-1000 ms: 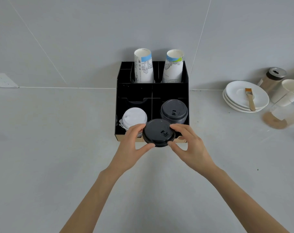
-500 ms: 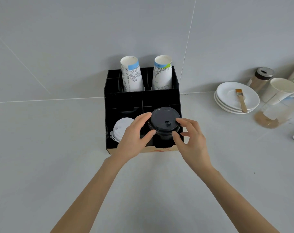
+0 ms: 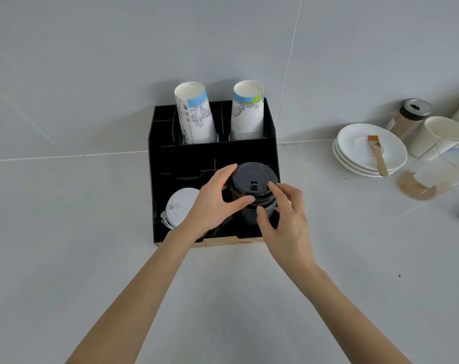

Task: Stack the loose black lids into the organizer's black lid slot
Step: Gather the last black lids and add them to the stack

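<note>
So that it seats squarely on the stack, the black lid [image 3: 253, 178] is pinched at its rim by both the left hand [image 3: 214, 203] and the right hand [image 3: 286, 219].

Café counter: cup-and-lid organizer [image 3: 212, 153], stacked saucers [image 3: 364, 153], sugar shaker [image 3: 409, 118].

The organizer [image 3: 212, 153] is set at the frame's centre on the table [image 3: 65, 232], against the wall. Two cup stacks [image 3: 195, 115] are held in its upper compartments; lid stacks [image 3: 253, 179] fill the lower two. Plates [image 3: 364, 153] carrying a brush [image 3: 378, 156] are placed at right.
</note>
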Tool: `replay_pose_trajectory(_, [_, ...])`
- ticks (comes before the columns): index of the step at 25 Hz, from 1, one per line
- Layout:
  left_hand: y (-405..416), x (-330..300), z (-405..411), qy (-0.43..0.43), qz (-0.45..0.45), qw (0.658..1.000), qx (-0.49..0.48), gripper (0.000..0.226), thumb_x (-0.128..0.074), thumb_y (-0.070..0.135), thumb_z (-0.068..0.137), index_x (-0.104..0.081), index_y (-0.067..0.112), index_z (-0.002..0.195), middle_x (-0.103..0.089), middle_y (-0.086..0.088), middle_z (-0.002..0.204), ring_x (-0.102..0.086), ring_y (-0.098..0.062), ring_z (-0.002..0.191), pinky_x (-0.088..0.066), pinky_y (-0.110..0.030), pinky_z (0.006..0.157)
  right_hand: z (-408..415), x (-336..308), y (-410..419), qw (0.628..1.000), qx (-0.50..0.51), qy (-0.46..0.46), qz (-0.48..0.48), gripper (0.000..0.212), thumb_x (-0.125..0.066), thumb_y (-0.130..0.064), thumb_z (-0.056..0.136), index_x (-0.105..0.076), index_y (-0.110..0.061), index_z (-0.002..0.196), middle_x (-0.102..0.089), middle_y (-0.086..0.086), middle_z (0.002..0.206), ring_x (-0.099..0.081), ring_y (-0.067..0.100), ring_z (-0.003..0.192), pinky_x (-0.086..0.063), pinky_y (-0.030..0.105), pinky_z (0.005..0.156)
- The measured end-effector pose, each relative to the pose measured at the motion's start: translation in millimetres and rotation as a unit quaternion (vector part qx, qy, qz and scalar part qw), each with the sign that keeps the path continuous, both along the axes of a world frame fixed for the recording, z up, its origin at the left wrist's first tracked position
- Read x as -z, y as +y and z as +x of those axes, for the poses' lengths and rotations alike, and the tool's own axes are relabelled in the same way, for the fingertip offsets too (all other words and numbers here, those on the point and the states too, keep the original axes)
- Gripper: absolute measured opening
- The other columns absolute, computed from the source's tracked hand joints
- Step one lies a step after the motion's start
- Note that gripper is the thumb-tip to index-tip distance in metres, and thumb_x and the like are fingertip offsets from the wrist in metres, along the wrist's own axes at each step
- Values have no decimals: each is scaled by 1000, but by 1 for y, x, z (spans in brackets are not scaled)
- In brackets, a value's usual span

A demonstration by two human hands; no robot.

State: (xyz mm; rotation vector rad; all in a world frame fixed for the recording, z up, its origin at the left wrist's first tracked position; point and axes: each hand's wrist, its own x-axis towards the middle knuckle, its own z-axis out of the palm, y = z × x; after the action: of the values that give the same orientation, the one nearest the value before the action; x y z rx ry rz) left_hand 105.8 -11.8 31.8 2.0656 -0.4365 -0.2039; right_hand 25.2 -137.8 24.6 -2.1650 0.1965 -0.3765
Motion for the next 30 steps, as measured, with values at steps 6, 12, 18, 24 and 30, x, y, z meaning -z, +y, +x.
replay_pose_trajectory(6, [0,12,4,23,22,999,14,68,-68,25,76,-32,18,133,-41,-1,140,-39,-14,127,-32,-29,107,-2,11,4,999,0,-7,-36,47,-54,-5,84,-39,-5,128,-41,17,127,-42,25,117,-36,25,90])
replay_pose_trajectory(12, [-3,17,5,22,44,999,21,70,-67,28,76,-30,18,135,-38,0,142,-35,-14,129,-30,-28,108,-2,19,2,999,4,-9,-49,47,-51,-7,83,-38,-5,128,-41,18,128,-39,21,117,-36,23,89])
replay_pose_trajectory(18, [-3,14,1,2,65,998,27,70,-66,24,78,-26,18,136,-33,-1,145,-28,-15,133,-23,-25,106,-7,27,1,997,3,-27,-69,47,-45,-13,81,-38,-6,127,-43,20,125,-48,29,110,-41,27,86])
replay_pose_trajectory(24, [-3,16,0,15,63,997,33,71,-64,23,80,-23,17,137,-30,-1,148,-26,-14,136,-22,-24,109,-7,31,-4,998,-4,-13,-63,47,-44,-13,81,-39,-9,128,-44,18,124,-51,30,109,-49,39,88])
replay_pose_trajectory(30, [-4,9,-3,3,90,995,42,72,-62,22,82,-17,15,139,-26,-2,150,-24,-14,137,-19,-19,105,-6,21,-13,998,-22,3,-62,41,-48,-8,83,-45,-12,124,-49,14,119,-52,28,103,-50,48,85])
